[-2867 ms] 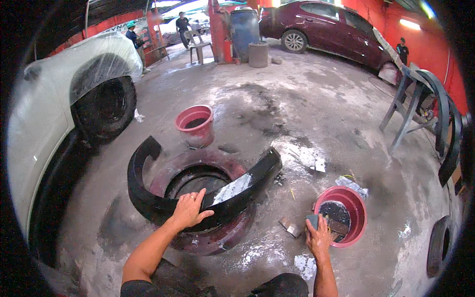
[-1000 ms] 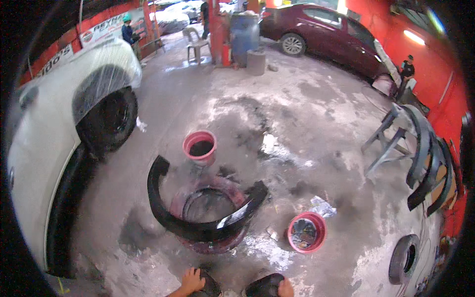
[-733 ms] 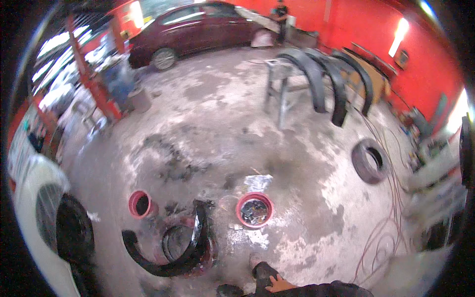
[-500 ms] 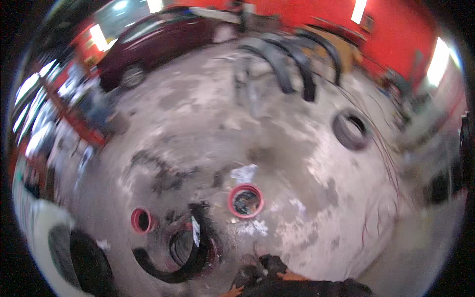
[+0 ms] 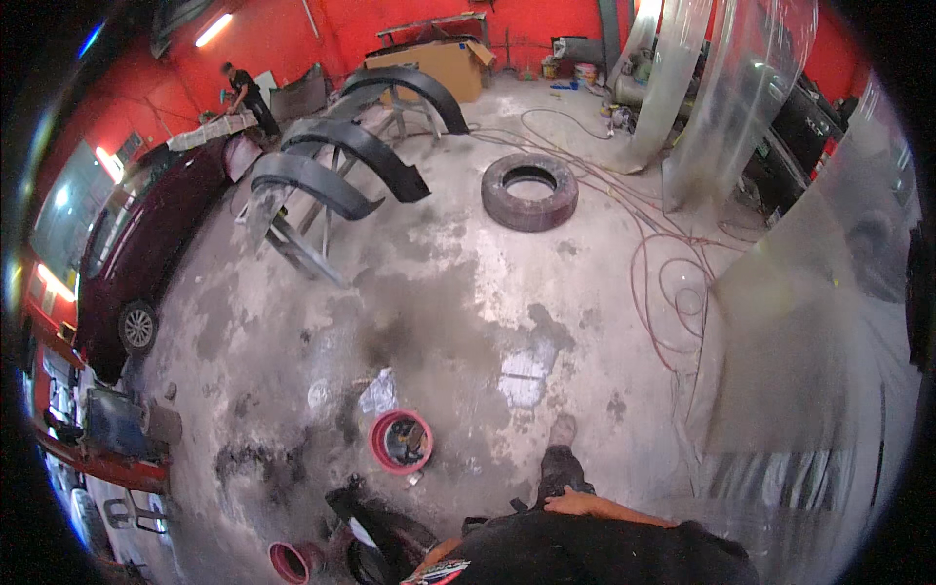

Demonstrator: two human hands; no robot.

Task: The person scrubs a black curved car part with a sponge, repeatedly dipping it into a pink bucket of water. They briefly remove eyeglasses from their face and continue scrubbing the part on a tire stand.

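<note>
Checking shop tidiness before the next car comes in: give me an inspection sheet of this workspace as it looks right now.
Surface: stained grey concrete floor, patchy.
Job's things: red round basin holding dark items; black curved fender piece at the lower edge.
Clutter: worn black tyre; second red bucket.
Grips: right hand rests on dark trouser leg; left hand unseen.
Cables: red hose loops across the floor.
Surroundings: black fenders on metal rack; maroon car; a person at the back.

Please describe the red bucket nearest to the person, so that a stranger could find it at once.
On the stained grey concrete floor, look just ahead and left of the person's shoe. There stands a round red bucket with dark contents, a pale scrap just beyond it. The other red bucket is smaller and sits at the picture's lower edge.
</note>
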